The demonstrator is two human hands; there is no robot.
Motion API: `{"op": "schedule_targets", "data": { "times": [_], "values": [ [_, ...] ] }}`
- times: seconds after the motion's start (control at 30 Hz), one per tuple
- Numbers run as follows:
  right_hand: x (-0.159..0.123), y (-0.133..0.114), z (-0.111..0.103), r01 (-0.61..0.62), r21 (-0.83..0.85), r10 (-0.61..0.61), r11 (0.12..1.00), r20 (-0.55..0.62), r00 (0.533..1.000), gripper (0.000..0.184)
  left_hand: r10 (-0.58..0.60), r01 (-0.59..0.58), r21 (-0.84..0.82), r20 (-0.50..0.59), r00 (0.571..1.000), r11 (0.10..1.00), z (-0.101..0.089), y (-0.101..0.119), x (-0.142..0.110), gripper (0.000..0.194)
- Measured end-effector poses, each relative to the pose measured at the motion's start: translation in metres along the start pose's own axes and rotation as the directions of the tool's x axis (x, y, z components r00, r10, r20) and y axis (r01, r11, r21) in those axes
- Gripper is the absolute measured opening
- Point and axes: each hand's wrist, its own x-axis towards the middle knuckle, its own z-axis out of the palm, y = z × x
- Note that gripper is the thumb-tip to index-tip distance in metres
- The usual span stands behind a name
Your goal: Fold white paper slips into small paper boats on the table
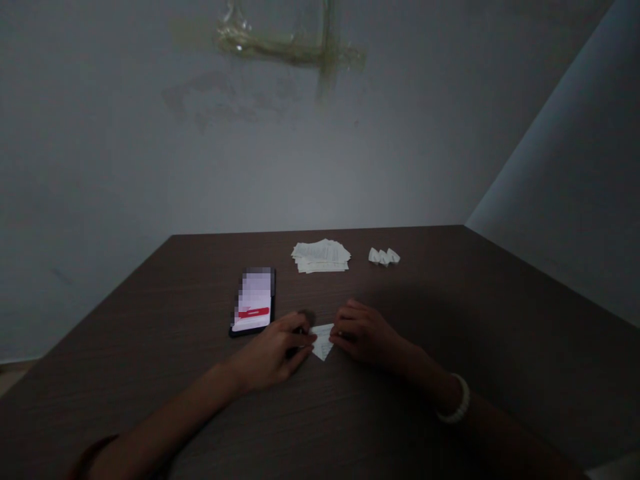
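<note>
Between your two hands is a small folded paper, with its narrow point toward you and its wider edge facing away. Your left hand pinches its left side between thumb and fingers, and your right hand closes its fingertips on the right corner; the dimness hides exactly how each thumb bears on it. Holding it from both sides probably keeps so light a piece from sliding or springing open, and working low over the table seems to give the fingers something to press against. Whether the paper lies flat or is slightly raised, you cannot tell from here. Straight beyond your grip sits a loose pile of paper slips, its edges fanned unevenly, likely kept there to be reachable yet out of the way. Beyond and to the right of the grip, three or so small folded pieces stand close together, apart from the pile, which seems to keep the two kinds from mixing. The lit phone lies just beyond your left hand, probably placed to stay readable. No box or tray shows; the slips are simply piled.
</note>
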Motion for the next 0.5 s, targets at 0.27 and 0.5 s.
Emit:
{"op": "schedule_targets", "data": {
  "times": [0.27, 0.5],
  "values": [
    [0.000, 0.000, 0.002, 0.049, -0.075, -0.043, 0.996, 0.079, 0.996, 0.018, -0.008, 0.009, 0.071, -0.012, 1.000, 0.997, -0.001, 0.000, -0.005, 0.024],
    [0.001, -0.002, -0.002, 0.061, -0.128, -0.048, 0.990, 0.107, 0.993, 0.017, 0.008, 0.001, 0.189, -0.043, 0.999, 0.982, -0.003, -0.005, -0.011, 0.021]
  ]
}}
